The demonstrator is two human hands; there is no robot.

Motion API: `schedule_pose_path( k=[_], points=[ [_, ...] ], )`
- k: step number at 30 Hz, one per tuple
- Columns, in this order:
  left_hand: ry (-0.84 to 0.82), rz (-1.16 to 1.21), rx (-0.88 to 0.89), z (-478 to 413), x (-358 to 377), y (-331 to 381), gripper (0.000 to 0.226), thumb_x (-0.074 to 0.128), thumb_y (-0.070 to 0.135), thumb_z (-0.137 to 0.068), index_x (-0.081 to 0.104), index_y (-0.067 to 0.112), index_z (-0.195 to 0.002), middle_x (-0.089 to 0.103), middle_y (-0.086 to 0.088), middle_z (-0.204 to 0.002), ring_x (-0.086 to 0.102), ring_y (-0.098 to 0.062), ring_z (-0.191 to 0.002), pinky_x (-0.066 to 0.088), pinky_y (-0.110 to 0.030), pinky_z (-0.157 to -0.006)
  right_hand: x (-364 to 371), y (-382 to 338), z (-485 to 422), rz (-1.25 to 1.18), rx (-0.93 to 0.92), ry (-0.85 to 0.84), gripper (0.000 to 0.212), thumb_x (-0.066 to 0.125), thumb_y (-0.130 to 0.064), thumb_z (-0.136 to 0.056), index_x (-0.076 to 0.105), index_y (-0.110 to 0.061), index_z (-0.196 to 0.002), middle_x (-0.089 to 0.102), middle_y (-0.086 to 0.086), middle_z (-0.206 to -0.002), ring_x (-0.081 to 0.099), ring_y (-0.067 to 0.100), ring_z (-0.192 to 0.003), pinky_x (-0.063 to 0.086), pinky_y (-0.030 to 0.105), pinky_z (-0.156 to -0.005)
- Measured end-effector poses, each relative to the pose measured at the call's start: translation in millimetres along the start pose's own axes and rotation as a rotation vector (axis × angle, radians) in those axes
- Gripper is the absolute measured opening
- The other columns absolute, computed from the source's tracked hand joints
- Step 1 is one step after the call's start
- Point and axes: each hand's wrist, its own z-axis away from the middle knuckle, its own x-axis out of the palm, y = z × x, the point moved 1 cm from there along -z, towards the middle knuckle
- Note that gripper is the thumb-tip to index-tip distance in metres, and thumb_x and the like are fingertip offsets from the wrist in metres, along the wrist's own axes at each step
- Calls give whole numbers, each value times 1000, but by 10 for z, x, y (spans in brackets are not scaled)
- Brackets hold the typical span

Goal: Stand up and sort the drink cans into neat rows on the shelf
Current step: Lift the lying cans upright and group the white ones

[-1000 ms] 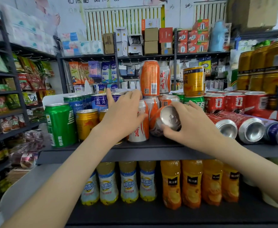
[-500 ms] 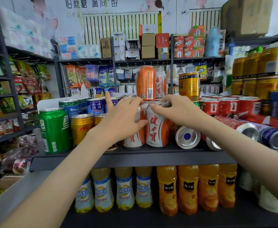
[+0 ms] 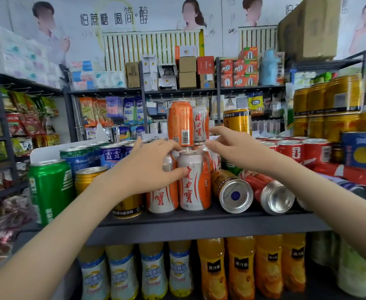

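Two white-and-orange cans stand side by side at the shelf front, one on the left (image 3: 161,198) and one on the right (image 3: 194,185). My left hand (image 3: 149,167) curls round the left can, its thumb touching the right can. Above and to the right of the pair hovers my right hand (image 3: 238,148), fingers straight, holding nothing. A gold-brown can (image 3: 232,191) and a red can (image 3: 268,191) lie on their sides just right of the pair. An orange can (image 3: 180,123) and a white can (image 3: 200,123) stand stacked on the row behind.
A tall green can (image 3: 50,187), a gold can (image 3: 86,177) and blue cans (image 3: 110,154) stand to the left. Upright red cans (image 3: 292,150) and more toppled cans (image 3: 351,176) fill the right. The dark shelf edge (image 3: 199,226) runs below, with drink bottles (image 3: 240,269) under it.
My right hand stood the fallen white-and-orange can upright beside the other one, then let go and lifted up to the right. My left hand stayed on its can.
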Motion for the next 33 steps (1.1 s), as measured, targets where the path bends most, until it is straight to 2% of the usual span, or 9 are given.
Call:
schedule_pose_path(
  k=[2, 4, 8, 14, 18, 23, 26, 29, 33],
  points=[
    [33, 71, 24, -53, -49, -4, 53, 53, 55, -83, 47, 29, -129, 52, 11, -128, 45, -4, -112, 35, -34, -105, -74, 83, -51, 60, 20, 28, 52, 45, -35, -97, 31, -15, -143, 60, 4, -117, 62, 22, -101, 49, 24, -76],
    [59, 108, 33, -134, -76, 3, 54, 51, 57, -82, 49, 28, -128, 55, 10, -127, 50, -4, -112, 43, -29, -98, -99, 154, -114, 137, 41, 0, 53, 50, -30, -95, 32, -13, -142, 58, 6, -120, 59, 20, -102, 47, 24, -80],
    [76, 87, 47, -279, -69, 40, 49, 51, 54, -85, 51, 28, -127, 58, 8, -123, 54, -7, -109, 47, -30, -94, -27, 193, -231, 182, 61, -105, 61, 57, -30, -91, 30, -10, -142, 58, 11, -120, 60, 23, -104, 52, 31, -85],
    [0, 101, 89, -387, -71, 27, 50, 49, 61, -80, 54, 32, -121, 61, 12, -115, 57, -2, -101, 49, -26, -89, 53, 179, -548, 353, -42, -260, 74, 61, -35, -87, 24, -9, -146, 36, 10, -147, 38, 22, -131, 35, 30, -104],
    [-83, 259, 79, -396, -121, -38, 50, 44, 65, -70, 54, 41, -113, 63, 19, -110, 57, 10, -99, 46, -13, -88, 104, 186, -678, 440, -66, -400, 65, 59, -42, -88, 34, -11, -140, 52, 5, -129, 50, 14, -101, 43, 24, -85],
    [-243, 176, 126, -409, -89, -38, 39, 50, 60, -83, 51, 44, -119, 58, 24, -114, 53, 9, -103, 45, -14, -88, 197, 280, -780, 433, -31, -422, 78, 58, -51, -86, 24, -13, -145, 48, 6, -137, 49, 21, -117, 43, 31, -95],
    [-273, 166, 140, -421, -39, -25, 45, 50, 58, -82, 50, 42, -124, 55, 27, -115, 50, 12, -103, 42, -6, -83, 251, 321, -801, 372, 23, -371, 84, 60, -45, -86, 15, -11, -147, 49, 10, -134, 52, 23, -113, 43, 23, -79],
    [-278, 206, 131, -411, -11, -41, 52, 47, 64, -75, 47, 46, -124, 51, 34, -115, 45, 17, -105, 38, -2, -80, 238, 330, -794, 277, 49, -299, 79, 66, -40, -83, 23, -9, -142, 53, 9, -121, 51, 18, -96, 37, 15, -58],
    [-293, 210, 144, -408, 5, -76, 49, 50, 63, -78, 43, 49, -125, 47, 37, -119, 42, 18, -109, 38, -6, -86, 194, 306, -776, 213, 39, -279, 70, 72, -35, -78, 35, -8, -131, 54, -2, -107, 51, 10, -85, 41, 16, -60]
  ],
)
